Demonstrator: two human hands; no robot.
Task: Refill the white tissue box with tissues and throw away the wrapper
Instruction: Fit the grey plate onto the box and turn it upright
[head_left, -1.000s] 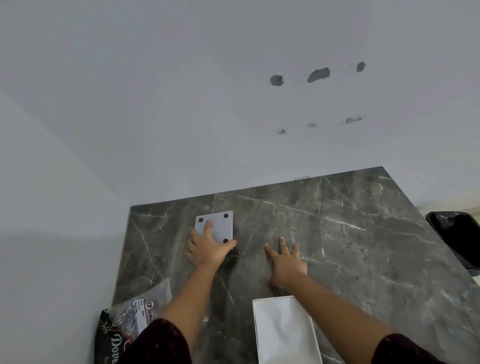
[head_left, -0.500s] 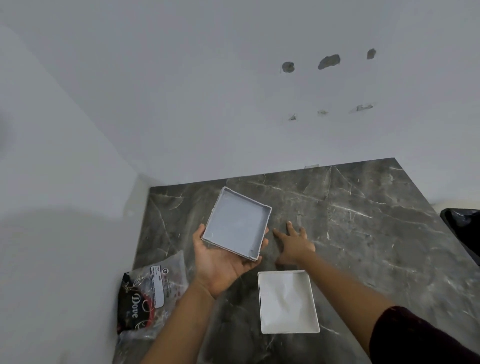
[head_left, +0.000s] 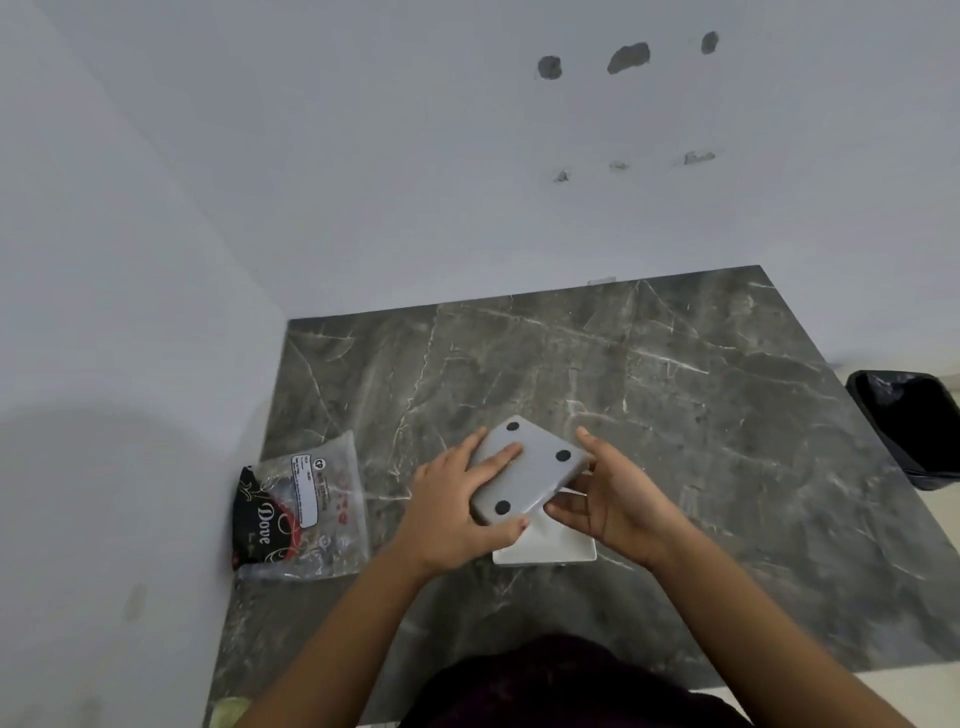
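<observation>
Both hands hold the grey base panel (head_left: 524, 475) of the white tissue box above the worktop (head_left: 675, 415). The panel faces up with its underside visible: three round black feet show at the far, right and near corners, and the fourth corner is covered by fingers. The panel is tilted, with its far-right side higher.

The left hand (head_left: 457, 509) lies across the left part of the panel, fingers spread flat on its top face and thumb curled along the near edge. The right hand (head_left: 608, 499) grips the right edge, thumb on the upper far corner and fingers wrapped beneath. Both hands are clamped on the panel.

Directly below the panel rests the white body of the tissue box (head_left: 545, 545), lying on the worktop. Only its near part shows past the panel and the hands. Whether the panel touches the body cannot be told, and the contents of the body are hidden.

A clear plastic tissue pack (head_left: 301, 509), printed in black and red with the word "Dove" and a white label, lies on the left side of the worktop against the left wall. It appears sealed and full, though its contents are blurred.

A black bin (head_left: 914, 431) with a dark liner stands off the right edge of the worktop, well apart from the hands. What it holds cannot be told.
</observation>
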